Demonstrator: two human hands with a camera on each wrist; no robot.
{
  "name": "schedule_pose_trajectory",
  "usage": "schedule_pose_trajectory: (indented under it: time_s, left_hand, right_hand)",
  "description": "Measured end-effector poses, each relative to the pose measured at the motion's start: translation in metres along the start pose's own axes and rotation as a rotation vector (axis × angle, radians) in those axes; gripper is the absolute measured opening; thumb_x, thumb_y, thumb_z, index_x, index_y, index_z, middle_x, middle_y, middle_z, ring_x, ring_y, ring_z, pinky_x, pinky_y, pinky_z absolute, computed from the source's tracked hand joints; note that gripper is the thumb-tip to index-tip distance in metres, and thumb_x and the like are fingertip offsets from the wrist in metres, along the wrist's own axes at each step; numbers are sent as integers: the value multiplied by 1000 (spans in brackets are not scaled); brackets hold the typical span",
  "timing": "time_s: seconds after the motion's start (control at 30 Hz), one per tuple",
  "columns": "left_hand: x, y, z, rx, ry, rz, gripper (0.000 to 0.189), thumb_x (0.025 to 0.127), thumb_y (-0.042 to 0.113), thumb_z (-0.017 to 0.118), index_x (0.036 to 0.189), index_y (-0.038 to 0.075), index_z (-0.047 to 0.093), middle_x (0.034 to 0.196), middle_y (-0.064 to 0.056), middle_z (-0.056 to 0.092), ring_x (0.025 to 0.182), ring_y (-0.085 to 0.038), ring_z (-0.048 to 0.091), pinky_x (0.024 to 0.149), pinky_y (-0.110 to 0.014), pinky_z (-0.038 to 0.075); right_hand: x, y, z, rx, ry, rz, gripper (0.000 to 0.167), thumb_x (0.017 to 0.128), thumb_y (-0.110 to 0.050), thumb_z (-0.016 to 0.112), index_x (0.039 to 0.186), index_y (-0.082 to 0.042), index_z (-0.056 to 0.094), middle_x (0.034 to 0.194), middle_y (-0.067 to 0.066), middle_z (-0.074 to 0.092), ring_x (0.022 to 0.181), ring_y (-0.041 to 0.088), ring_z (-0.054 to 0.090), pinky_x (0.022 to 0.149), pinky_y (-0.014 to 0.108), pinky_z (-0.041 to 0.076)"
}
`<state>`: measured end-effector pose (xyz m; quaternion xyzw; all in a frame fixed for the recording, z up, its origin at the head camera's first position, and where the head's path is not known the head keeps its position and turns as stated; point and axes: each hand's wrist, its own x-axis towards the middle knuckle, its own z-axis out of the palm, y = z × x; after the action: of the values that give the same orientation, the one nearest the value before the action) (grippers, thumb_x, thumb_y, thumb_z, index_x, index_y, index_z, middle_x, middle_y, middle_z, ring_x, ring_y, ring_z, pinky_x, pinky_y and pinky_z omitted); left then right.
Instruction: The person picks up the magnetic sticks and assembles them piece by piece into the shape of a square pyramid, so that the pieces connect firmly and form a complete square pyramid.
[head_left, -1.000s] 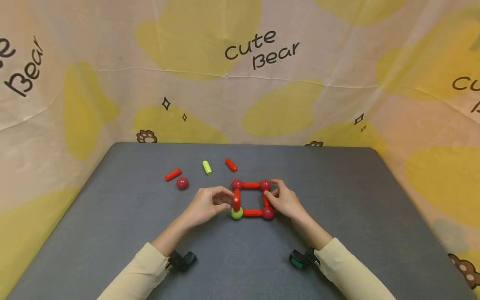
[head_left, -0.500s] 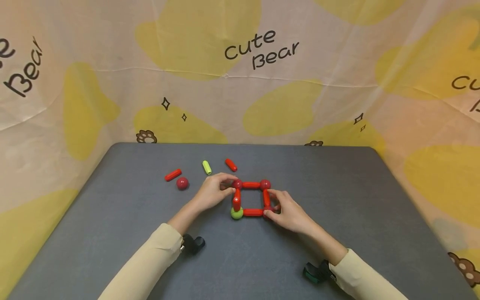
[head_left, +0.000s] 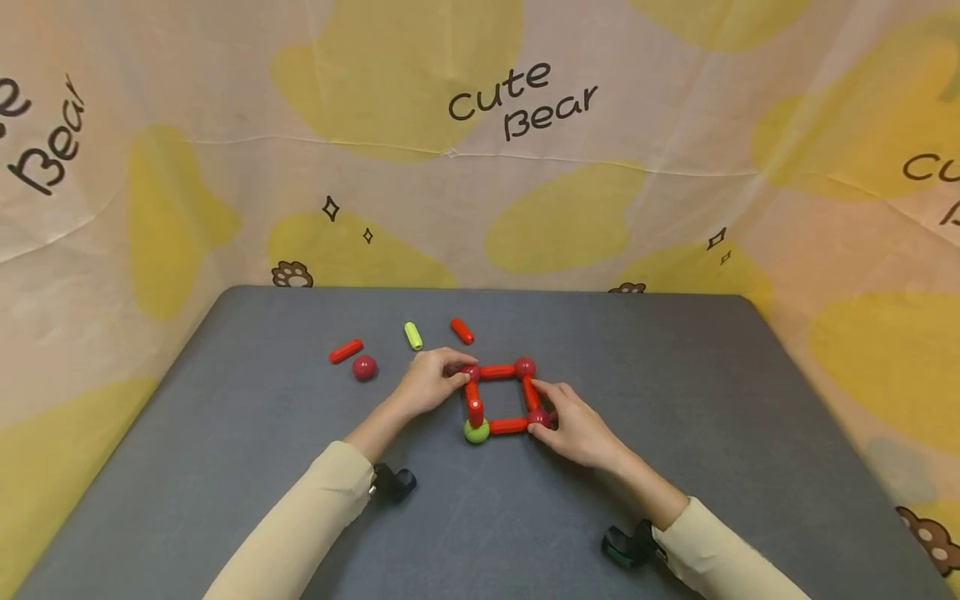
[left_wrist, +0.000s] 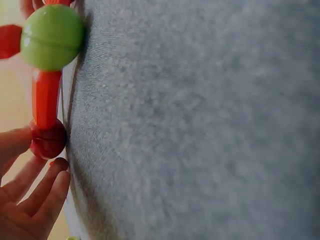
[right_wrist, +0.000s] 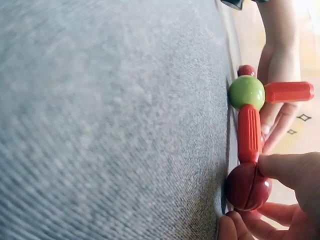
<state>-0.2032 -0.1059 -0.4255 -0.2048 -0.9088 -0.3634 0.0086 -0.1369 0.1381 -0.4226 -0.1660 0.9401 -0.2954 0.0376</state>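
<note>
Red rods and balls form a four-sided frame [head_left: 508, 426] lying on the table. Its near left corner is a green ball [head_left: 476, 432], and the other corners are dark red balls. From the green ball a further red rod [right_wrist: 290, 91] stands upright. My left hand [head_left: 431, 382] pinches the far left red ball [left_wrist: 48, 141] between thumb and fingers. At the near right corner, my right hand [head_left: 581, 427] grips another red ball [right_wrist: 246, 187], thumb on its near side. The far right red ball [head_left: 525, 367] has no hand on it.
Beyond my left hand lie a loose red rod [head_left: 346, 351], a loose red ball [head_left: 364, 368], a yellow-green rod [head_left: 413, 336] and another red rod [head_left: 462, 331]. A patterned cloth [head_left: 420, 183] hangs behind the grey table [head_left: 675, 358].
My left hand has moved from beside the upright rod to the far left ball. My right hand has slid nearer, to the near right ball. The frame has turned slightly counterclockwise.
</note>
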Motion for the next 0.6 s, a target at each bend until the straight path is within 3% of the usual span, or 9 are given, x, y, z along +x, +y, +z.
schedule_pose_trajectory:
  time_s: [0.17, 0.6]
  left_hand:
    - [-7, 0, -4, 11, 11, -30, 23, 79, 11, 70, 102, 15, 71, 98, -2, 67, 76, -13, 62, 70, -30, 48]
    - [-25, -1, -10, -24, -22, -56, 20, 77, 11, 72, 97, 14, 69, 91, -1, 67, 72, -9, 62, 62, -25, 48]
  right_hand:
    - [5, 3, 0, 3, 45, -46, 54, 80, -13, 69, 130, -4, 50, 108, 13, 56, 77, 17, 48, 66, 29, 41]
    - [18, 9, 2, 37, 110, -40, 37, 81, -8, 64, 118, -6, 60, 106, 14, 59, 91, 25, 56, 78, 42, 46]
